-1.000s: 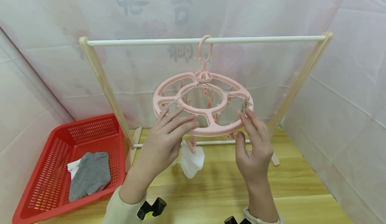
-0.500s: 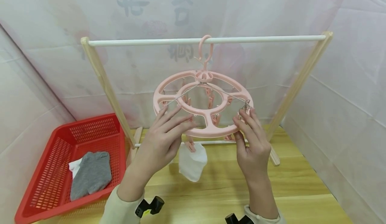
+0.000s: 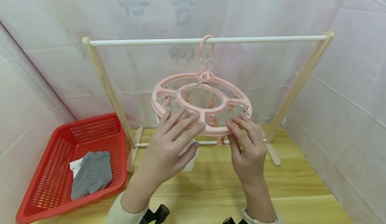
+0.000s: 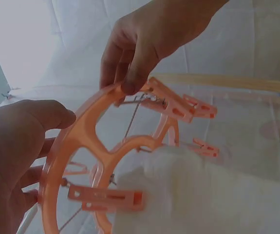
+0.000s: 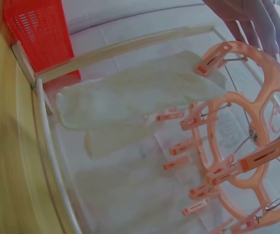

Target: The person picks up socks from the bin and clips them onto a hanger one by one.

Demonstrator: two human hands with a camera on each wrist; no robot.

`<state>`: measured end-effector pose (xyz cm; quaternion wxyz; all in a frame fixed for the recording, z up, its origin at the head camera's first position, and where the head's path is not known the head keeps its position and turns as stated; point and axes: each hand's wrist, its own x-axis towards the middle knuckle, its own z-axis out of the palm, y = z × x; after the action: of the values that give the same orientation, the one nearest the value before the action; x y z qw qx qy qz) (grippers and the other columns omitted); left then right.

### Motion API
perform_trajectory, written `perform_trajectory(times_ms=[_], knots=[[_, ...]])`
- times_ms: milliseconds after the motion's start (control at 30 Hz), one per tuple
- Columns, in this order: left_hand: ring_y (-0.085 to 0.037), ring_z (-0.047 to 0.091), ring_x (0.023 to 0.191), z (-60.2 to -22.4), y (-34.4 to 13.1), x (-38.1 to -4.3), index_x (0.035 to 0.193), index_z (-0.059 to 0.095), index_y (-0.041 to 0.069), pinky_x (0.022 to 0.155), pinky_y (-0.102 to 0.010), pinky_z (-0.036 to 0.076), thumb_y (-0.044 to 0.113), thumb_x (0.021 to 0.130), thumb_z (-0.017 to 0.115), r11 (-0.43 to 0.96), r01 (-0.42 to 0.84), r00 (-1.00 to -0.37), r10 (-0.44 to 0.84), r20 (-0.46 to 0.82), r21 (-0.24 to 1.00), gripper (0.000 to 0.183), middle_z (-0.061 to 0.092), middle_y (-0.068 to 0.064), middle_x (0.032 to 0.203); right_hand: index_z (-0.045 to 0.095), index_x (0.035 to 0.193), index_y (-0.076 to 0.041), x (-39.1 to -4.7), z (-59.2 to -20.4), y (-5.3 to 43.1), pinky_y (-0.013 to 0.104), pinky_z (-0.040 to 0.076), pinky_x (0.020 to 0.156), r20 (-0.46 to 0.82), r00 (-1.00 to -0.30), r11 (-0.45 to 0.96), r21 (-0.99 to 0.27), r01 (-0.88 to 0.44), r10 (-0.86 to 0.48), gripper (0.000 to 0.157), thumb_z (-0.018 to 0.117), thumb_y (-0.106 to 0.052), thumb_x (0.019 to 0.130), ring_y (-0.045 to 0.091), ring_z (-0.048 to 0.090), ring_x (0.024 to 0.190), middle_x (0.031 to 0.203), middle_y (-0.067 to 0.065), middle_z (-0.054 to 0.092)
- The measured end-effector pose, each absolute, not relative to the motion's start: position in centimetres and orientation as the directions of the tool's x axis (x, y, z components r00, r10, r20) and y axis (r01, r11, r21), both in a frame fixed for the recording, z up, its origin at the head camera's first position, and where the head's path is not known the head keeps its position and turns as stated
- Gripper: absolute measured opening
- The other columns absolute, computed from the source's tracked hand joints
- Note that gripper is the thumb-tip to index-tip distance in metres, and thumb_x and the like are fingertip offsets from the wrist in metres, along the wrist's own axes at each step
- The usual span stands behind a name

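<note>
A round pink clip hanger [image 3: 208,110] hangs by its hook from a white rail. My left hand [image 3: 170,143] lies at its front left rim, fingers extended over the top and thumb below. At the front right, my right hand [image 3: 248,147] pinches the rim, thumb underneath in the left wrist view. Several pink clips [image 4: 105,197] dangle from the ring. One clip holds a white sock [image 4: 208,195], mostly behind my left hand in the head view. The right wrist view shows white cloth [image 5: 130,100] hanging, with another pale piece [image 5: 110,139] behind it.
The rack has a white top rail [image 3: 144,42] and wooden posts [image 3: 301,86]. To the left, a red basket [image 3: 39,197] contains a grey sock [image 3: 91,175] and a white piece [image 3: 75,167]. A patterned cloth backdrop [image 3: 256,9] stands behind.
The ring has turned, its front side moving left, and the clipped white sock has swung behind my left hand. My right hand has shifted left along with the rim; my left has moved slightly right.
</note>
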<state>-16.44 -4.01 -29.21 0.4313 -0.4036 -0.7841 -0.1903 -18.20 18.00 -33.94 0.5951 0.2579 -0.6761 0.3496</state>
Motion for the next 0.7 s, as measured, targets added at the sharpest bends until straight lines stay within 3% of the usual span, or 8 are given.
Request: perform_trajectory(times_ms=[333, 700], knots=[[-0.032, 0.047, 0.139, -29.5, -2.5, -16.4, 0.131, 0.065, 0.018, 0.116, -0.058, 0.031, 0.011, 0.086, 0.073, 0.618, 0.780, -0.278, 0.484, 0.830, -0.099, 0.047, 0.064, -0.001, 0.135, 0.076, 0.100, 0.001, -17.7, -33.9, 17.1, 0.054, 0.043, 0.107, 0.986, -0.161, 0.633, -0.152, -0.759, 0.044, 0.025, 0.061, -0.019, 0.100, 0.048, 0.060, 0.113, 0.105, 0.022, 0.069], [-0.028, 0.043, 0.142, -29.8, -2.5, -17.0, 0.136, 0.063, 0.021, 0.120, -0.056, 0.023, 0.009, 0.090, 0.072, 0.675, 0.733, -0.347, 0.473, 0.810, -0.080, 0.048, 0.064, 0.001, 0.135, 0.077, 0.098, 0.002, -17.1, -33.4, 15.9, 0.058, 0.041, 0.106, 0.993, -0.113, 0.609, -0.114, -0.785, 0.040, 0.024, 0.065, -0.019, 0.097, 0.047, 0.062, 0.107, 0.100, 0.022, 0.070]])
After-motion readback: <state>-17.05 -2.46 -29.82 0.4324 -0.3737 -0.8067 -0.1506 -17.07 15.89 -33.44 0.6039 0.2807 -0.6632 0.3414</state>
